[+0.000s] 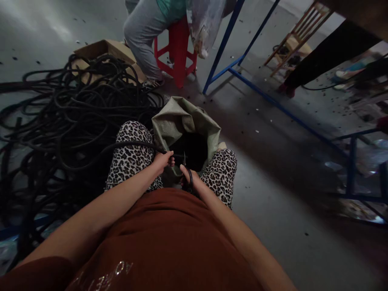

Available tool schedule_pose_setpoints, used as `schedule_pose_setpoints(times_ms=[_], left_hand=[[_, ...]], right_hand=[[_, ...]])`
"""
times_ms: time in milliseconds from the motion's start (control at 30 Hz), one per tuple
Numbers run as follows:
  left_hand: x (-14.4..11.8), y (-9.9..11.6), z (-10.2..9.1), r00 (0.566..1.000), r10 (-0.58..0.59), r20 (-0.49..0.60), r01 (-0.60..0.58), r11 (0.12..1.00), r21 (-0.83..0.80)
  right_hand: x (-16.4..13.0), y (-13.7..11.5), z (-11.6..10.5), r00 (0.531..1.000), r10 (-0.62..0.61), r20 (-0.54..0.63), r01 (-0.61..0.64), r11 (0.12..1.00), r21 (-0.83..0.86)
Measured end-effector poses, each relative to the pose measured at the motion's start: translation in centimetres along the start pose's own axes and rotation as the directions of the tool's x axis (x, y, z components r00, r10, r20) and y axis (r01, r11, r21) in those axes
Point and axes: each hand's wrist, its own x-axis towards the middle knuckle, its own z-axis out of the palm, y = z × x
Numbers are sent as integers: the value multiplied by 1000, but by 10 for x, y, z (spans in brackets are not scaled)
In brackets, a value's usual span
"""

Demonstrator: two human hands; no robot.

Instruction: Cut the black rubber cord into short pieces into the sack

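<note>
Between my knees stands an olive woven sack [209, 125], its mouth spread and its inside dark. My left hand [163, 160] is closed around a black rubber hose or cord [133, 144], which runs leftward over my leopard-print knee. A short end of it seems to stick out over the sack. My right hand [188, 174] grips a pair of scissors [190, 178] by dark handles. The scissors' blades point up and away, just right of the left hand, over the sack's near rim. Whether the blades touch the black cord I cannot tell.
A big tangle of black cord [75, 117] covers the floor at my left, reaching a cardboard box [103, 47]. Ahead, another person in grey trousers sits on a red stool [178, 56]. A blue metal frame [260, 91] extends along the right, near a wooden chair [298, 36].
</note>
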Motion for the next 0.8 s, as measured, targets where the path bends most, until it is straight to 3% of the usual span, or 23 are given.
schedule_pose_setpoints(times_ms=[800], left_hand=[[4,-2,-1,999,26,-22,-25,999,37]], right_hand=[[-5,-3,-1,999,-26,27,27,999,-21]])
